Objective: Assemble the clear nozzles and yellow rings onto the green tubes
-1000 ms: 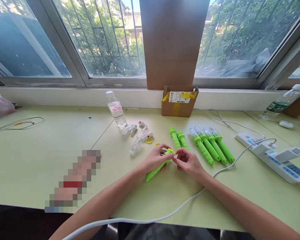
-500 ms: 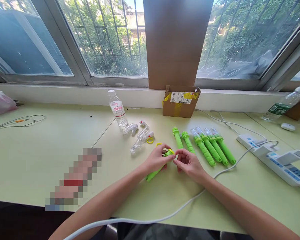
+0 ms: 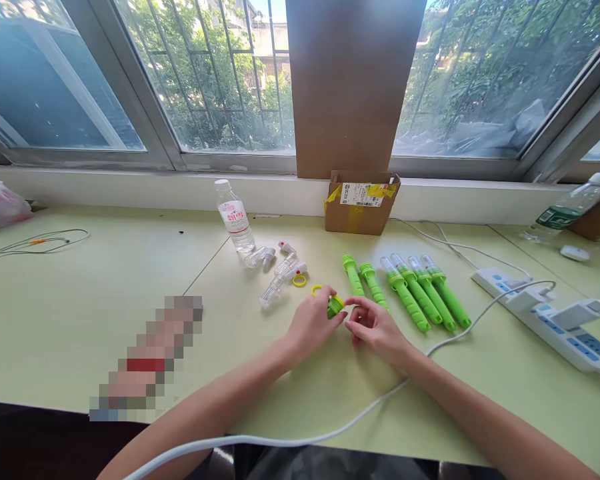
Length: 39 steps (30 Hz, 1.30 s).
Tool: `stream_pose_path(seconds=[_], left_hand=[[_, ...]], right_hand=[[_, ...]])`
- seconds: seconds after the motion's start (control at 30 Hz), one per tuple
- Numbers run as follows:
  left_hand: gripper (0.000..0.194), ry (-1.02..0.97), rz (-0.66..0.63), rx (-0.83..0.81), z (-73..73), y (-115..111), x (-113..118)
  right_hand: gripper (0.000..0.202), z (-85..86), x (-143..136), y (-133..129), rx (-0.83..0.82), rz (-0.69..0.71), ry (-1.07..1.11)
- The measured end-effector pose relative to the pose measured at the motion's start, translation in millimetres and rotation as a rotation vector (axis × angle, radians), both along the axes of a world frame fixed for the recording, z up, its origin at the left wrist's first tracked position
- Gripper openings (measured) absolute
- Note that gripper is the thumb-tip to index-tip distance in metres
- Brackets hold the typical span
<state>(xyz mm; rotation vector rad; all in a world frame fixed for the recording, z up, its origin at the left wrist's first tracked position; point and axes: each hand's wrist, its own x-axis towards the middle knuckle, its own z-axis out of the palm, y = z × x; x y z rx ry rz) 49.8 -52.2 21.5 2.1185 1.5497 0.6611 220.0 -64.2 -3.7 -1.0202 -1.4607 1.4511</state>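
Observation:
My left hand (image 3: 313, 323) is wrapped round a green plastic tube (image 3: 334, 309), whose ridged end points to the right. A yellow ring sits round that end; most of the tube is hidden by the hand. Close beside it, my right hand (image 3: 373, 327) has curled fingers, with thumb and index tips apart. Its index fingertip is at the ring's edge; whether it touches cannot be made out. Just behind my left hand lies another yellow ring (image 3: 316, 291), partly covered, and a further yellow ring (image 3: 299, 281) lies beyond it.
Two uncapped green tubes (image 3: 353, 275) and several with clear tops (image 3: 407, 300) lie to the right. Clear plastic pieces (image 3: 279, 283) lie left, near a water bottle (image 3: 236, 220). A cardboard box (image 3: 355, 213) stands behind. A white cable (image 3: 360, 410) runs across from a power strip (image 3: 545, 320).
My left hand has turned with the green tube, so the tube's lower part is now hidden. My right thumb and index finger have parted slightly.

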Motion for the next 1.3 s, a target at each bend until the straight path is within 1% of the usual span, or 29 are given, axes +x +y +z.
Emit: stream_pose_path(seconds=[0.13,0.33,0.47,0.57,0.67,0.8,1.17,1.3], left_hand=[[0.03,0.176,0.012,0.068,1.2,-3,3],[0.028,0.301,-0.037,0.153,-3.5,-3,3],[0.023,0.376,-0.077,0.206,-5.7,-3,2],[0.023,0.412,-0.104,0.261,-5.9,-3,2],[0.027,0.396,-0.105,0.297,-5.3,-5,3],[0.034,0.344,-0.128,0.303,-4.9,-7,3],[0.034,0.143,-0.184,0.233,-5.0,-2,-2],[0.036,0.01,-0.204,0.155,-2.1,1,-5]], right_hand=[[0.038,0.8,0,0,-0.011,0.006,0.034],[0.037,5.9,-2,-4,-0.002,0.005,0.038],[0.032,1.9,-4,-3,0.063,-0.034,-0.069],[0.026,-4.0,-4,0,0.176,-0.127,-0.208],[0.024,-7.1,-2,3,0.238,-0.181,-0.265],[0.023,-6.8,0,5,0.245,-0.181,-0.254],[0.024,-5.9,0,2,0.238,-0.168,-0.161],[0.025,-1.7,1,2,0.244,-0.145,-0.15]])
